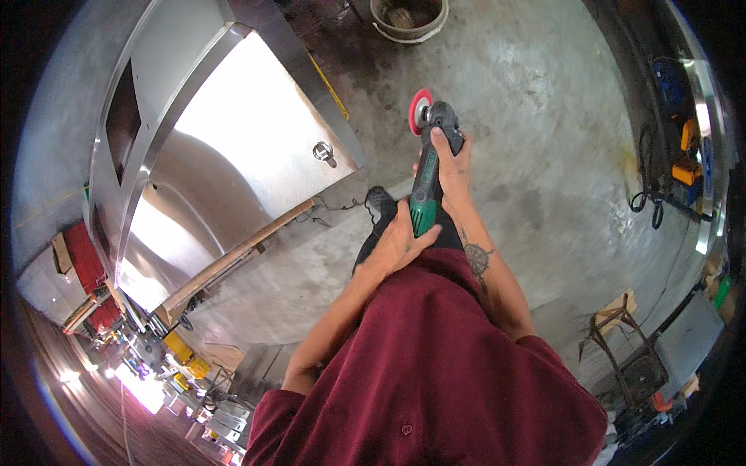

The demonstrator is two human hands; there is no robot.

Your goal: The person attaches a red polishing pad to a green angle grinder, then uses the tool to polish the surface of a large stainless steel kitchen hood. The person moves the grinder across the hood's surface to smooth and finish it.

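Observation:
In front of my body I hold a green and black angle grinder (426,182) with both hands. My left hand (402,242) wraps round the green rear end of its body. Farther forward, my right hand (452,159) grips the black part by the gear head, thumb laid along the top. A disc with a red rim (420,112) is fitted to the head and faces left, touching nothing. To the left lies a large shiny sheet-metal panel (256,132) with a small round metal fitting (322,151) near its right corner. The disc is apart from the panel.
A wooden strip (241,256) runs along the panel's near edge. Beyond, a round bucket (408,31) stands on the concrete floor (536,155). At the right are yellow-orange tools (687,171) and a dark cable (645,175). A metal-framed stool (614,318) stands at the lower right.

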